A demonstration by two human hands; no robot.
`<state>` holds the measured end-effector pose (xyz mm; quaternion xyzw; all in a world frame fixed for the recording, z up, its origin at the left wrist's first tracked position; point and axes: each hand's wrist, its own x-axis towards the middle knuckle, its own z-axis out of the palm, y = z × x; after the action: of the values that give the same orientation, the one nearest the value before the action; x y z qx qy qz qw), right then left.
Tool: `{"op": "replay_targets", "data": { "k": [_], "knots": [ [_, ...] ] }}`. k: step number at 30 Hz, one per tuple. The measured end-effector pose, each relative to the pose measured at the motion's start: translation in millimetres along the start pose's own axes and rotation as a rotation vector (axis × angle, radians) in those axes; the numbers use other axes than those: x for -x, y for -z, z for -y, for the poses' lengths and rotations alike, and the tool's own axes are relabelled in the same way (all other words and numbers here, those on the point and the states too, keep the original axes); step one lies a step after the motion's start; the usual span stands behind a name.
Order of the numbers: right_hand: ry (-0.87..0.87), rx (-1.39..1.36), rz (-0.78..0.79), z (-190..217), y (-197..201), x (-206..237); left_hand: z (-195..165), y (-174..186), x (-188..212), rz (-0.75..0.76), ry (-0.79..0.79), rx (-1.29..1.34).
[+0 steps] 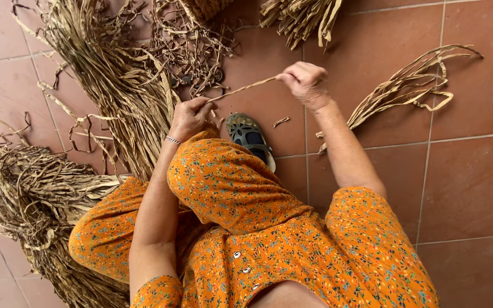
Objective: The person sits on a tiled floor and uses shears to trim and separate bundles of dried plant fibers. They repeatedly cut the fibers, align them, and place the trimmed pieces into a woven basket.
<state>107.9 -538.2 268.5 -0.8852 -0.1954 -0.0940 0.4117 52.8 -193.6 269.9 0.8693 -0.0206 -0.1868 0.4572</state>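
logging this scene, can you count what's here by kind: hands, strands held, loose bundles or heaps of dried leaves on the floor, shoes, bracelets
hands: 2, left hand and right hand
twisted strand held between them: 1
dried leaf bundles or heaps: 5, big sheaf, left heap, tangled pile, top bundle, right bundle
shoe: 1
bracelet: 1
total: 10

Dried fibre strand (243, 88) taut between left hand (191, 116) and right hand (305, 83).
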Motion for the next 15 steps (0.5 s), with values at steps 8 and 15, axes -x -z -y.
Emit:
{"op": "replay_targets", "data": {
  "k": [8, 15],
  "knots": [
    [-0.387, -0.051, 0.162, -45, 37, 35, 6, -1, -5, -0.029, 0.11, 0.071],
    [-0.835, -0.758, -0.467, -111, 68, 113, -6, 29, 19, -0.189, 0.098, 0.172]
  ]
}}
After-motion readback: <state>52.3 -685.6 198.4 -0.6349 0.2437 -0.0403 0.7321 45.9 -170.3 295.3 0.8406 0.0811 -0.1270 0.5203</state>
